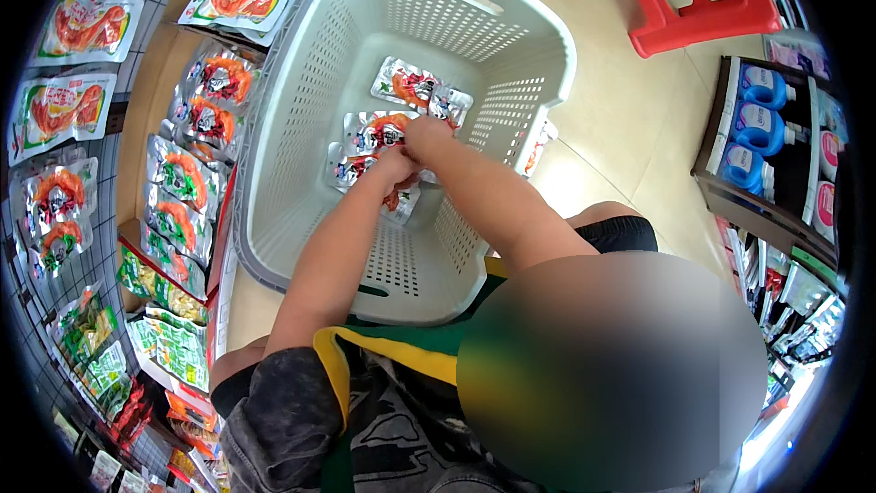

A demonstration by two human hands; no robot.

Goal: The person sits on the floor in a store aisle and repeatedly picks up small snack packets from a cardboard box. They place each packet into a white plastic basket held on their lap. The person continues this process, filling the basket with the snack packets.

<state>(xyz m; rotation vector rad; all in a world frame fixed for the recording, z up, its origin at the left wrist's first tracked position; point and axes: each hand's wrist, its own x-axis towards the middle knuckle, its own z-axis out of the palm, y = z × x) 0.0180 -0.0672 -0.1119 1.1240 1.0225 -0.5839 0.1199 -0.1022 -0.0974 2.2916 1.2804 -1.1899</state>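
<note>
A grey plastic laundry-type basket (321, 48) with perforated walls stands before me. Inside it, both my hands meet over several silver snack pouches printed with orange-red food. My left hand (398, 168) reaches in beside a lower pouch (352, 166). Just above it, my right hand (428, 140) is at the edge of the middle pouch (373, 131). Their fingers are largely hidden, so I cannot tell whether either hand grips a pouch. Another pouch (407, 82) lies farther up on the basket floor, overlapped by a smaller-looking silver one (449, 105).
Shelf boxes (140, 116) of similar pouches and hanging packets (82, 24) line the left. At upper right stands a red plastic stool (657, 20) on the tiled floor (616, 116). Blue bottles (756, 127) fill a shelf on the right. A blurred patch covers the lower right.
</note>
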